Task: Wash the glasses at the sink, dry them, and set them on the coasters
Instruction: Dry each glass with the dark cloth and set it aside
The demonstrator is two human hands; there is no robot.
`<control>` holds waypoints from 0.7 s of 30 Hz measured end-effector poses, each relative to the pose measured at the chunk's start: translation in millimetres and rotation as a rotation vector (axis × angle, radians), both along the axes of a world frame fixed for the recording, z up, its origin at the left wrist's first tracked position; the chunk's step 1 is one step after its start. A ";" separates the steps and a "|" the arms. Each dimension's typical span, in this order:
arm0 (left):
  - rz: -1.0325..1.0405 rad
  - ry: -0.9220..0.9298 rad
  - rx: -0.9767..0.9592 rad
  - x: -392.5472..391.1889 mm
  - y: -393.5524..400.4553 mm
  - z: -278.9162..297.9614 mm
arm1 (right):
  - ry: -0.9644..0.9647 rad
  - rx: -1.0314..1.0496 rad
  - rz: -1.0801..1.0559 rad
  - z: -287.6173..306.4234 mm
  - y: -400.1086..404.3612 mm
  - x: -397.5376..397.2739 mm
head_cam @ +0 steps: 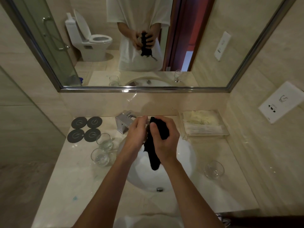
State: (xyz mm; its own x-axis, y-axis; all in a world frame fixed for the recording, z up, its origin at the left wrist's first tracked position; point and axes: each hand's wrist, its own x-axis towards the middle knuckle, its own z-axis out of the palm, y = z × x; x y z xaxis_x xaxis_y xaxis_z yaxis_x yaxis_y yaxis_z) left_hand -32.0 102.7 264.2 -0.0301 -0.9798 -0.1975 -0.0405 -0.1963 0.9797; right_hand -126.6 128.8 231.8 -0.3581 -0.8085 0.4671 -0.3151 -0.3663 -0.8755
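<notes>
Black cloth [156, 145] is gripped in the right hand [166, 142], whose fingers are curled round its upper part while the loose end hangs down over the white sink [185, 155]. The left hand [137, 134] is held close against the right one above the basin, its fingers bent round something between the two hands; a glass seems to be wrapped there in the cloth, but it is mostly hidden and cannot be told for certain.

Two clear glasses are stood upright on the pale stone desk [69, 181] to the left of the sink: the far glass [104, 141] just beside the coasters, the near glass [100, 157] in front of it and almost touching it. A third glass [214, 169] is seen on the desk to the right of the sink, well apart from the others.

Four round dark coasters [84, 130] are laid in a square at the back left corner of the desk, each bare. A chrome tap [123, 123] is mounted behind the basin, partly covered by the left hand. A clear tray [204, 123] of packets is set at the back right. A mirror [82, 46] is fixed above, and a white socket plate [282, 102] is mounted on the right wall.
</notes>
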 end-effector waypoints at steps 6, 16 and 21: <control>0.030 -0.180 -0.404 -4.0 4.7 -13.2 | -0.638 0.588 0.042 20.1 -8.3 -0.5; -0.090 -0.353 -0.740 7.1 -3.0 -33.1 | -0.639 0.873 0.183 26.5 -3.5 -12.3; 0.006 -0.292 -0.595 2.5 -7.1 -14.2 | -0.456 0.506 0.023 22.4 0.4 1.8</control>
State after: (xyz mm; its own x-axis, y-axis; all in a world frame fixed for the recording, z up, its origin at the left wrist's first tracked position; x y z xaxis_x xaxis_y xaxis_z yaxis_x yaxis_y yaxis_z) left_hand -29.6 95.6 250.0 -0.0515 -0.9242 0.3785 -0.3218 0.3741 0.8698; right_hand -124.9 129.2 254.3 -0.4094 -0.8974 -0.1643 0.1294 0.1212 -0.9842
